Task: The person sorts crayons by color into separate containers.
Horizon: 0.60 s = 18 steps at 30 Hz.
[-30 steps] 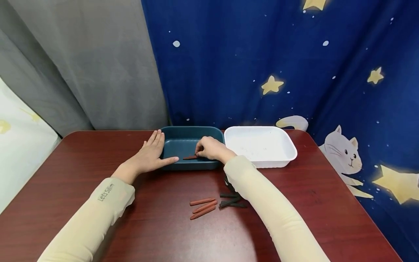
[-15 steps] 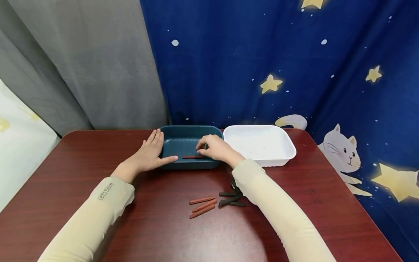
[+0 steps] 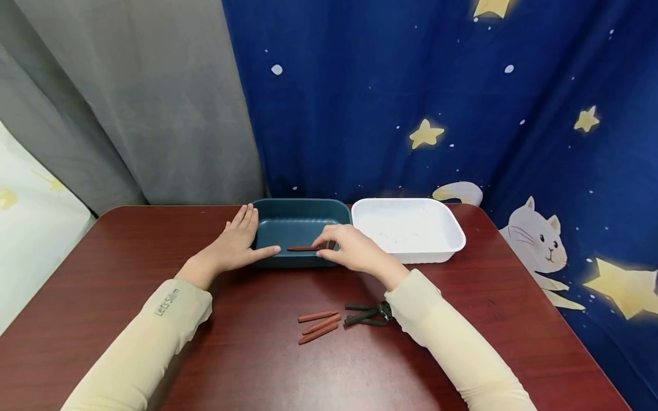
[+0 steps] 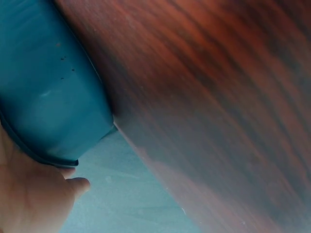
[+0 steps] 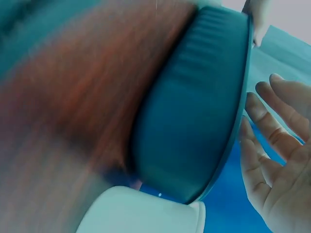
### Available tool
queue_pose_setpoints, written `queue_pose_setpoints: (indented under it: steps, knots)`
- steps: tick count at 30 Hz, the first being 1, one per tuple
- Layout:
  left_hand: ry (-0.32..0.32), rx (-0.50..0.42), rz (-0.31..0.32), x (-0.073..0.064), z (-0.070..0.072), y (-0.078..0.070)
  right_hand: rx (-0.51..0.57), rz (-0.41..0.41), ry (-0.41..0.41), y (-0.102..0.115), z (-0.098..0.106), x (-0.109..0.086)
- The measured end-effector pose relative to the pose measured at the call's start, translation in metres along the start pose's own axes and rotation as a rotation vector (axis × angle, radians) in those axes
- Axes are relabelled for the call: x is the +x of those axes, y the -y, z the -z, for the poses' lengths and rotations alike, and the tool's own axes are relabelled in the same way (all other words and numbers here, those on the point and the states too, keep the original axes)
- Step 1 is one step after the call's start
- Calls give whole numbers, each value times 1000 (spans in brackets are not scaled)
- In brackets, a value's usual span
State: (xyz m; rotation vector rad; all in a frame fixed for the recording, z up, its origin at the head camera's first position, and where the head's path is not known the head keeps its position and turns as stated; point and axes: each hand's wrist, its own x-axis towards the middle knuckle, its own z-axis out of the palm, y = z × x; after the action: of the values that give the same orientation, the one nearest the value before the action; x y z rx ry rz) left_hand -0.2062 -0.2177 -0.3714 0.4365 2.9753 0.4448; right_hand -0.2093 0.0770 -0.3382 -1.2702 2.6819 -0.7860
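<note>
A reddish-brown crayon (image 3: 302,248) lies inside the dark teal tray (image 3: 303,261), along its front wall. My left hand (image 3: 233,242) rests on the tray's left end with straight fingers, the thumb extending over the front rim. In the left wrist view, part of this hand (image 4: 34,199) shows at the rim. Over the tray's front right part, my right hand (image 3: 346,245) has its fingertips beside the crayon's right end. The right wrist view shows that hand (image 5: 282,150) with loosely bent fingers and nothing between them.
Right of the teal tray, nearly against it, stands a white tray (image 3: 411,258). Several reddish-brown crayons (image 3: 320,326) lie on the dark red table (image 3: 247,365). Beside them are several black sticks (image 3: 362,314), close to the right sleeve (image 3: 437,319). Curtains hang behind the table.
My right hand has let go of the crayon, which now lies in the teal tray. The hand has shifted right and toward the front rim. The left hand has stayed put.
</note>
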Motion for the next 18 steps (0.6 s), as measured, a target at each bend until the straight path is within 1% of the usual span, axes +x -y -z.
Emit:
queue_pose_setpoints:
  steps: [6,9,11,14,18]
  knots:
    - [4,0,3,1,0,0,-43,36,-22,12,-4,-18]
    - [3,-6,-2,1,-2,0,-35,48,-7,14,-6,-26]
    - [-2,-7,-5,0,-2,-1,-25,58,36,14,-8,-30]
    - [-3,-6,-5,0,-1,0,-22,71,122,14,-12,-34]
    - [5,-16,-2,0,-1,1,-29,79,219,14,-18,-34]
